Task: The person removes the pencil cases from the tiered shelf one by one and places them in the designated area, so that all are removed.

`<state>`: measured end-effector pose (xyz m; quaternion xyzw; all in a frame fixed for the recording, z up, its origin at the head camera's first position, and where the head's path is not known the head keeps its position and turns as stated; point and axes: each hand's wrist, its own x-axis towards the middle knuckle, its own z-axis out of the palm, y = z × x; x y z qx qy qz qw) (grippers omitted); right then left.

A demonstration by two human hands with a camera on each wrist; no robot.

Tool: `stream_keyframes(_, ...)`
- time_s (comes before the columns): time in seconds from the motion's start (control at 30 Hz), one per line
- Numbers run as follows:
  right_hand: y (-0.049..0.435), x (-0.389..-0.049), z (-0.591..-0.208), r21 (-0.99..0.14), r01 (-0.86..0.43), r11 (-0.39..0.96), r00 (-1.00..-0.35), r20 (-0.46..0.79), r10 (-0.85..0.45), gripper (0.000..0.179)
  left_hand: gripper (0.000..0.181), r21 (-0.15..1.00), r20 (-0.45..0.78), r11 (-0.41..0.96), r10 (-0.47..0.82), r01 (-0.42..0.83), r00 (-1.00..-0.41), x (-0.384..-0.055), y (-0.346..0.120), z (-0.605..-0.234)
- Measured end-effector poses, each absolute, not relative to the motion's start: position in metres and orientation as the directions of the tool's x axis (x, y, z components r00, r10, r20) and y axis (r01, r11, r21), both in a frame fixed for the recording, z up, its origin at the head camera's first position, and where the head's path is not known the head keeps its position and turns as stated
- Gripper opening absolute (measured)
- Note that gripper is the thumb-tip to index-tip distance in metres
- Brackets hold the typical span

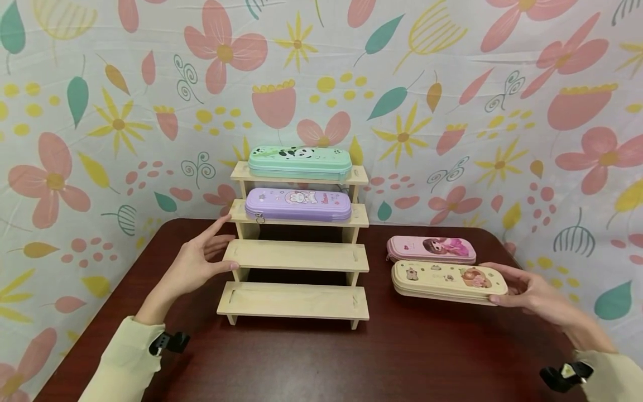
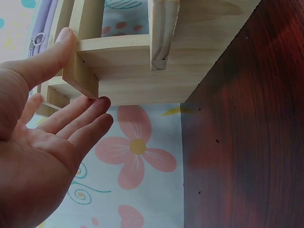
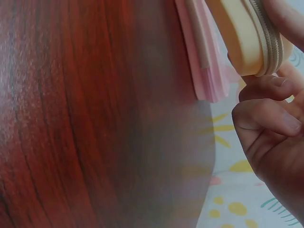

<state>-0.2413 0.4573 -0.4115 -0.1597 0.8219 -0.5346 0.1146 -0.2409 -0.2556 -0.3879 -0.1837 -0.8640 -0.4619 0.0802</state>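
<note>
My right hand [image 1: 534,296] pinches the right end of a cream-yellow zippered pencil case [image 1: 442,279] with small cartoon pictures. In the right wrist view, that yellow case [image 3: 247,42] appears lifted off the table, its zipper side facing the camera. Just behind it, a pink pencil case [image 1: 427,248] with a doll picture lies on the table. At the left side of a stepped wooden rack [image 1: 296,301], my left hand [image 1: 193,265] has its fingers spread, thumb touching the end of a step. A purple pencil case [image 1: 301,205] and a mint-green panda one [image 1: 301,162] rest on the two upper steps.
The two lower steps [image 1: 296,255] of the rack are bare wood. Everything stands on a dark red-brown table [image 1: 321,363]. Behind it hangs a floral-print cloth [image 1: 321,72]. Each wrist wears a black strap with a small device [image 1: 168,342].
</note>
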Motion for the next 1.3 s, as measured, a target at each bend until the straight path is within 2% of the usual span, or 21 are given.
stream_keyframes(0.2,0.460,-0.246,-0.414,-0.868,-0.053,0.494,-0.956,-0.099,-0.277,0.063,0.104,0.768,0.308,0.508,0.240,0.390,-0.920,-0.241,-0.256,-0.387)
stream_keyframes(0.4,0.459,-0.250,-0.419,-0.854,-0.015,0.521,-0.960,-0.133,-0.246,0.064,0.103,0.774,0.305,0.504,0.234,0.383,-0.923,-0.240,-0.256,-0.389)
stream_keyframes(0.93,0.461,-0.261,-0.431,-0.857,-0.123,0.500,-0.955,-0.034,-0.295,0.070,0.103,0.772,0.307,0.505,0.235,0.386,-0.922,-0.241,-0.256,-0.389)
stream_keyframes(1.3,0.467,-0.270,-0.438,-0.833,-0.147,0.534,-0.950,-0.032,-0.311,0.073,0.103,0.775,0.303,0.504,0.231,0.380,-0.925,-0.240,-0.256,-0.389)
